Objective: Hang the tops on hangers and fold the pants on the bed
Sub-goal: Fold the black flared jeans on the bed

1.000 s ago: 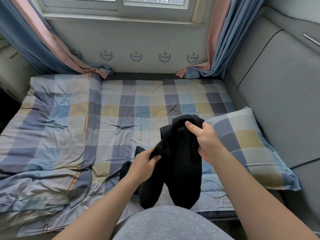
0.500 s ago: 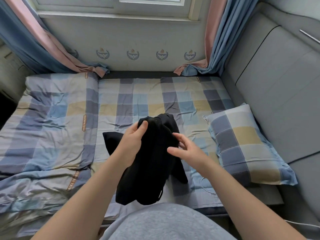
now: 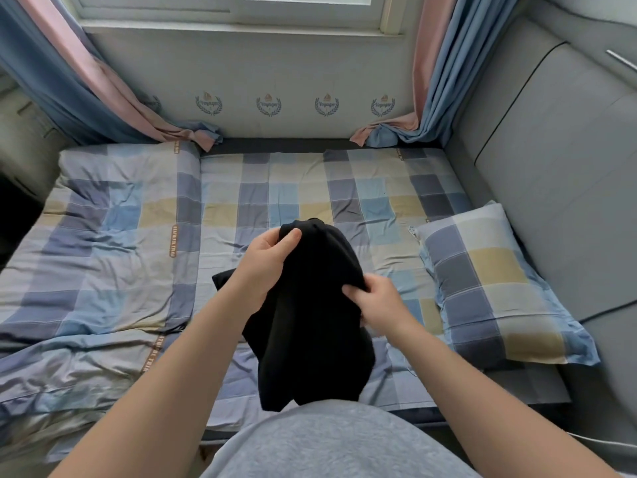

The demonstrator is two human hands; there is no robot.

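A black garment (image 3: 310, 326) hangs bunched in the air above the bed (image 3: 296, 188), in front of my body. My left hand (image 3: 265, 267) grips its top edge, thumb and fingers pinching the cloth. My right hand (image 3: 375, 305) grips the garment's right side lower down, fingers curled into the fabric. A dark flap of the cloth sticks out to the left behind my left wrist. I cannot tell whether the garment is a top or pants. No hanger shows in the view.
A checked quilt (image 3: 96, 257) lies rumpled over the bed's left half. A matching pillow (image 3: 496, 291) lies at the right beside the grey padded wall (image 3: 558, 188). Curtains (image 3: 427, 98) hang at both sides of the window. A thin white cable (image 3: 599, 439) runs at lower right.
My left hand rose to the garment's top edge and took hold there. My right hand let go of the top, dropped lower and gripped the right side. The garment shifted left.
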